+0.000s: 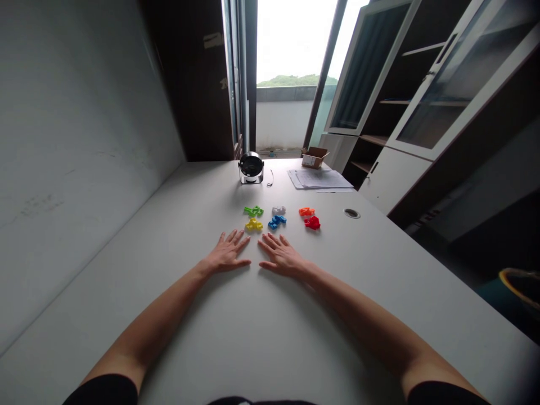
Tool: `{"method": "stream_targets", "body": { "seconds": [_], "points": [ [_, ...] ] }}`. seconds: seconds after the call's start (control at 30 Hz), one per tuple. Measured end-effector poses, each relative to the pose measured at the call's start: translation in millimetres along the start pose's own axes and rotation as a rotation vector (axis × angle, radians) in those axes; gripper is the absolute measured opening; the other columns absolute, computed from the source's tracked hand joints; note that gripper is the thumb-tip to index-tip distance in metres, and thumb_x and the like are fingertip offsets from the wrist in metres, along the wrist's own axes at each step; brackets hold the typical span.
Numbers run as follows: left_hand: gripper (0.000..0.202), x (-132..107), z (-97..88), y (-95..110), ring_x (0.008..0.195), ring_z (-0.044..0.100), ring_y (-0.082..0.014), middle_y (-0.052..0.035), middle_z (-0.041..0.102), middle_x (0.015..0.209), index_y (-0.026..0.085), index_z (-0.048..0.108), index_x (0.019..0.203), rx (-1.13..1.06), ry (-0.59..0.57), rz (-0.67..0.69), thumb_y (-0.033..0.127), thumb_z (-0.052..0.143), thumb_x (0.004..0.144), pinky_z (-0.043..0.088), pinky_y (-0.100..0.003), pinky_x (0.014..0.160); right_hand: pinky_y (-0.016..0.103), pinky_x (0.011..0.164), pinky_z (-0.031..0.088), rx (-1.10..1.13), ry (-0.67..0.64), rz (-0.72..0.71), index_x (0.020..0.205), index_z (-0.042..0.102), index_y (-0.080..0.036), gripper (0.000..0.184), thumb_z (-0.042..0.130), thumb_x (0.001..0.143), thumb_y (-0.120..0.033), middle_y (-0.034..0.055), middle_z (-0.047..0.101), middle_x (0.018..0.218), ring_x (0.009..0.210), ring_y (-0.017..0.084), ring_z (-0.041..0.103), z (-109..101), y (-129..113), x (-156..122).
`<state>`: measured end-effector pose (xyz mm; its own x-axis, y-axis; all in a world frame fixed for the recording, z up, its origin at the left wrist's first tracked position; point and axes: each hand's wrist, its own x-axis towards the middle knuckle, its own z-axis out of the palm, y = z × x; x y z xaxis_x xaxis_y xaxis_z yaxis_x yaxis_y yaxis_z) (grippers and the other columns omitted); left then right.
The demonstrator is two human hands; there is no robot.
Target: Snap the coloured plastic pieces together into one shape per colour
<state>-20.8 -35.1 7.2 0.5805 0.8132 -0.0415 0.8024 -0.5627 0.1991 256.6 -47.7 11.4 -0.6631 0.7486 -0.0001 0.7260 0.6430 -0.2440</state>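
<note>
Head view: your left hand and right hand lie spread, palms down and empty, on the pale bench. Just ahead of them sit small plastic shapes: a yellow piece, blue piece, green piece, white piece, and, further right, an orange piece and red piece.

Nothing legible in view. White label on the open cardboard box: marks present, too small to read. Stacked papers on the desk: lines of print visible, blurred beyond reading. Pale patches on the dark door: no readable characters.
</note>
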Motion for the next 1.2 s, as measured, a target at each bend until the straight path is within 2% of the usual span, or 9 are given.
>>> {"method": "stream_targets", "body": {
  "seconds": [0.43, 1.2],
  "points": [
    [0.089, -0.5, 0.8, 3.9, 0.153, 0.005, -0.0361, -0.0047, 0.007, 0.167, 0.035, 0.020, 0.158, -0.008, 0.015, -0.027, 0.079, 0.041, 0.083, 0.001, -0.061, 0.119, 0.052, 0.123, 0.006, -0.026, 0.013, 0.038, 0.158, 0.022, -0.029, 0.087, 0.034, 0.089, -0.080, 0.0067, 0.009, 0.165, 0.153, 0.032, 0.006, -0.5, -2.8, 0.7],
    [0.091, -0.4, -2.4, 7.8, 0.153, 0.007, -0.0357, -0.0049, 0.008, 0.167, 0.035, 0.020, 0.158, -0.006, 0.017, -0.043, 0.082, 0.040, 0.082, 0.002, -0.061, 0.120, 0.055, 0.122, 0.004, 0.002, 0.016, 0.057, 0.158, 0.025, -0.031, 0.086, 0.036, 0.088, -0.080, 0.0069, 0.012, 0.165, 0.152, 0.033, 0.007, -6.6, -5.7, -0.5]
  ]
}}
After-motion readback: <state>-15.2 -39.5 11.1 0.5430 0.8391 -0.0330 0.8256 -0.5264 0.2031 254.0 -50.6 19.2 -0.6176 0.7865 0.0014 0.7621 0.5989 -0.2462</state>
